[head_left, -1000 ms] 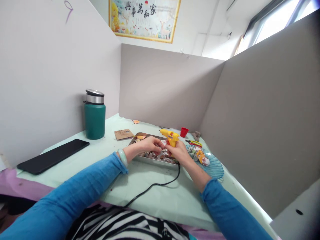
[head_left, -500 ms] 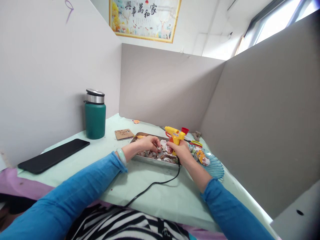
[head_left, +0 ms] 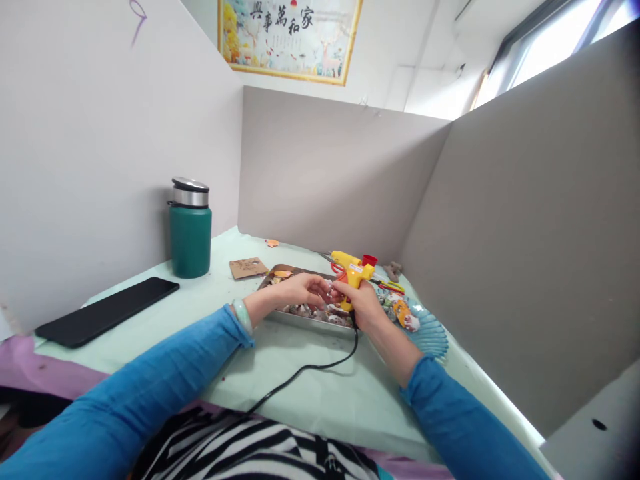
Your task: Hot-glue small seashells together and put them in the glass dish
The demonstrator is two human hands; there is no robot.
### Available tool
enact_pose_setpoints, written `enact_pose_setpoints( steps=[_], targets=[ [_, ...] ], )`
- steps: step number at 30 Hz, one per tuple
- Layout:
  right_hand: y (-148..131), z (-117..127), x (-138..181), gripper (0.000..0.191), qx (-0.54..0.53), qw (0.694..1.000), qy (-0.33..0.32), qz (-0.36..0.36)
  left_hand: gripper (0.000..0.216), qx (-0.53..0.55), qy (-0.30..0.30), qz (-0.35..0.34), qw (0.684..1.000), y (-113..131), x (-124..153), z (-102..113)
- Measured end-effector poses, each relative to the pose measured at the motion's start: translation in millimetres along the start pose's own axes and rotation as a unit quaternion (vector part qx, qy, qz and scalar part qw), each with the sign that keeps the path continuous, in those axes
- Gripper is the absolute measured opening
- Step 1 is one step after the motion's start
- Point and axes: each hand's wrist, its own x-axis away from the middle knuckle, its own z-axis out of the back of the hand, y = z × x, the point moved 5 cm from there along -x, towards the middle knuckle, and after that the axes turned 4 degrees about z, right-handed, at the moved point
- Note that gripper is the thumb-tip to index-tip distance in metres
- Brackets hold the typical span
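In my right hand [head_left: 367, 303] is a yellow hot glue gun [head_left: 356, 272], gripped by its handle, with its nozzle end pointing away to the left. A black cord [head_left: 310, 367] runs from the handle down toward the table's front edge. My left hand [head_left: 305, 291] hovers over a metal tray [head_left: 300, 321] of shells, fingertips pinched close to my right fingers. Something small and pale seems to be between those fingertips, too small to name. Several shells [head_left: 336, 320] show in the tray below my hands; the hands hide part of it.
A blue shell-shaped dish [head_left: 433, 333] holding shells stands right of the tray, near yellow-handled scissors [head_left: 393, 287] and a red cup [head_left: 370, 260]. To the left are a brown card [head_left: 249, 268], a green bottle [head_left: 191, 240] and a black phone [head_left: 107, 312]. Grey partitions [head_left: 340, 167] surround the table.
My left hand has moved right, from over the shells to beside my right hand's fingers. The glue gun has shifted slightly and stays in my right hand.
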Motion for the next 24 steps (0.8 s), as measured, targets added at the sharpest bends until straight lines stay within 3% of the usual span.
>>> enact_pose_setpoints(
  steps=[12,24],
  targets=[
    [-0.5,0.4,-0.1,0.036,-0.008,1.000,-0.004,0.015,0.030,0.089,0.121,0.027,0.988,-1.9,1.4,9.6],
    [1.6,5.0,-2.4,0.028,0.003,0.999,0.003,0.039,0.038,0.160,0.077,0.009,0.984,4.4,6.2,8.0]
  ],
)
